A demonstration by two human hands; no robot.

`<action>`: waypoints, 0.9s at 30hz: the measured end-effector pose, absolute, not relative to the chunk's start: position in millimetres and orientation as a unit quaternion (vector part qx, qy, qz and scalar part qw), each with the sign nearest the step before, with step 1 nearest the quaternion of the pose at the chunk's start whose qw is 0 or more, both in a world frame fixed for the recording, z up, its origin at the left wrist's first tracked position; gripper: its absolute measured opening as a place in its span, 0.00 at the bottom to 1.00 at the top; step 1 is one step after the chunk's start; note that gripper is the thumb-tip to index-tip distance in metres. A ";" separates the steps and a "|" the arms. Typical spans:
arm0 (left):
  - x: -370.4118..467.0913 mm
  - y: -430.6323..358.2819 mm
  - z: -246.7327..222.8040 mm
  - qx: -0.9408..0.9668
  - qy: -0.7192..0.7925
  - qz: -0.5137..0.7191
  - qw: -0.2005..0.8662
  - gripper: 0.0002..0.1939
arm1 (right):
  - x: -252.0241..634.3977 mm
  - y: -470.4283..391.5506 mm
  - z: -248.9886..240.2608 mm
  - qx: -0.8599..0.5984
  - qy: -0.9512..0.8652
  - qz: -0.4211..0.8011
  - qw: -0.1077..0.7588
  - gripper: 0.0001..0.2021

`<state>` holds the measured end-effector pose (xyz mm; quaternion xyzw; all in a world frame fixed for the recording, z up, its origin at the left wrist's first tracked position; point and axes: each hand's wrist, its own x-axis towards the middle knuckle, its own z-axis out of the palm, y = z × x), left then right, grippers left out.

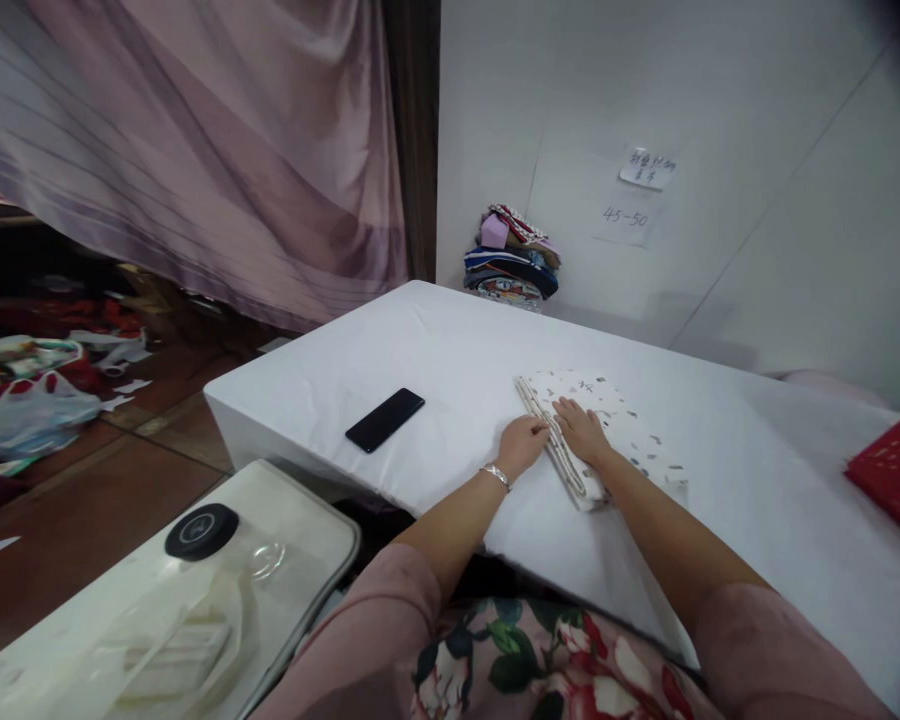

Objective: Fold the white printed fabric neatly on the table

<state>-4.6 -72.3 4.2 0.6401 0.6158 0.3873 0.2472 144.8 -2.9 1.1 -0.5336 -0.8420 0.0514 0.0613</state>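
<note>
A white cloth with a small dark print (pixel 630 425) lies on the white-covered table (pixel 300 370), its left side folded into a thick layered strip. My left hand (pixel 523 445), with a silver bracelet at the wrist, has its fingers curled in a pinch at the outer edge of that strip. Flat on top of the cloth, just right of the fold, rests my right hand (pixel 581 430) with its fingers stretched out. A black phone (pixel 385 419) lies on the table to the left of my hands.
Folded fabrics (pixel 511 255) are stacked by the wall behind the table. A red patterned item (pixel 896 470) sits at the right edge. Lower left, a cream surface (pixel 300 510) carries a round black object (pixel 202 530) and a clear plastic bag (pixel 172 640). A pink curtain (pixel 292 150) hangs at left.
</note>
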 end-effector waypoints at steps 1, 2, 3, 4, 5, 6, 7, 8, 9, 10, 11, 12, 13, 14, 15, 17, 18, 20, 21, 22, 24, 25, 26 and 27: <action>-3.7 -71.8 5.6 0.633 0.623 0.383 0.253 0.10 | 144.6 -3.1 1.6 -0.534 -0.842 0.051 0.060 0.24; -2.4 -71.4 7.2 0.626 0.631 0.379 0.258 0.10 | 144.4 -3.2 2.1 -0.534 -0.842 0.050 0.059 0.24; -1.1 -71.0 8.7 0.619 0.639 0.373 0.261 0.10 | 144.3 -3.3 2.4 -0.534 -0.843 0.048 0.056 0.24; 0.4 -70.5 10.2 0.613 0.648 0.368 0.262 0.10 | 144.3 -3.3 2.5 -0.534 -0.843 0.047 0.054 0.24; 2.0 -69.9 11.4 0.608 0.656 0.363 0.263 0.10 | 144.3 -3.1 2.3 -0.534 -0.843 0.046 0.054 0.24; 3.5 -69.3 12.5 0.603 0.663 0.358 0.263 0.10 | 144.5 -2.9 1.9 -0.534 -0.843 0.045 0.056 0.24; 5.0 -68.4 13.3 0.599 0.669 0.353 0.262 0.10 | 144.8 -2.6 1.2 -0.533 -0.843 0.045 0.059 0.24; 6.3 -67.5 14.0 0.596 0.675 0.347 0.263 0.10 | 145.2 -2.2 0.4 -0.533 -0.843 0.045 0.064 0.24; 7.4 -66.5 14.5 0.592 0.681 0.341 0.263 0.10 | 145.6 -1.8 -0.5 -0.532 -0.843 0.045 0.070 0.24; 8.2 -65.4 15.0 0.590 0.686 0.335 0.265 0.10 | 146.1 -1.5 -1.3 -0.531 -0.843 0.044 0.075 0.23; 8.9 -64.3 15.5 0.588 0.690 0.327 0.267 0.10 | 146.5 -1.1 -2.0 -0.530 -0.843 0.044 0.080 0.23; 9.4 -63.2 16.2 0.586 0.694 0.318 0.271 0.11 | 146.9 -0.8 -2.6 -0.529 -0.843 0.046 0.084 0.23; 9.7 -62.0 17.0 0.584 0.698 0.309 0.276 0.11 | 147.2 -0.5 -2.9 -0.528 -0.843 0.048 0.087 0.23; 10.0 -60.8 18.0 0.582 0.701 0.300 0.282 0.12 | 147.5 -0.2 -3.2 -0.529 -0.843 0.051 0.090 0.23; 10.2 -59.5 19.2 0.580 0.704 0.292 0.288 0.13 | 147.7 0.0 -3.3 -0.530 -0.841 0.055 0.093 0.23; 10.8 -56.7 21.8 0.575 0.708 0.278 0.302 0.14 | 147.8 0.4 -3.5 -0.532 -0.839 0.061 0.095 0.23; 11.2 -55.2 23.1 0.572 0.709 0.272 0.310 0.14 | 147.8 0.4 -3.5 -0.533 -0.838 0.064 0.095 0.23; 12.3 -52.3 25.5 0.566 0.710 0.259 0.329 0.13 | 147.7 0.1 -3.3 -0.533 -0.838 0.065 0.091 0.23; 13.0 -51.0 26.5 0.564 0.710 0.253 0.338 0.13 | 147.6 -0.2 -3.0 -0.532 -0.839 0.064 0.088 0.23; 13.7 -49.7 27.4 0.562 0.709 0.248 0.346 0.13 | 147.6 -0.7 -2.5 -0.531 -0.841 0.063 0.086 0.23; 14.9 -47.5 28.6 0.561 0.708 0.241 0.355 0.14 | 147.5 -1.8 -1.1 -0.529 -0.842 0.061 0.084 0.23; 15.3 -46.4 28.9 0.561 0.707 0.238 0.358 0.14 | 147.4 -2.4 -0.4 -0.529 -0.842 0.063 0.083 0.23; 15.5 -45.2 29.0 0.563 0.705 0.236 0.360 0.14 | 147.2 -2.8 0.4 -0.529 -0.842 0.067 0.083 0.23; 15.6 -43.9 28.8 0.566 0.703 0.233 0.362 0.14 | 147.0 -3.0 1.1 -0.530 -0.841 0.072 0.083 0.23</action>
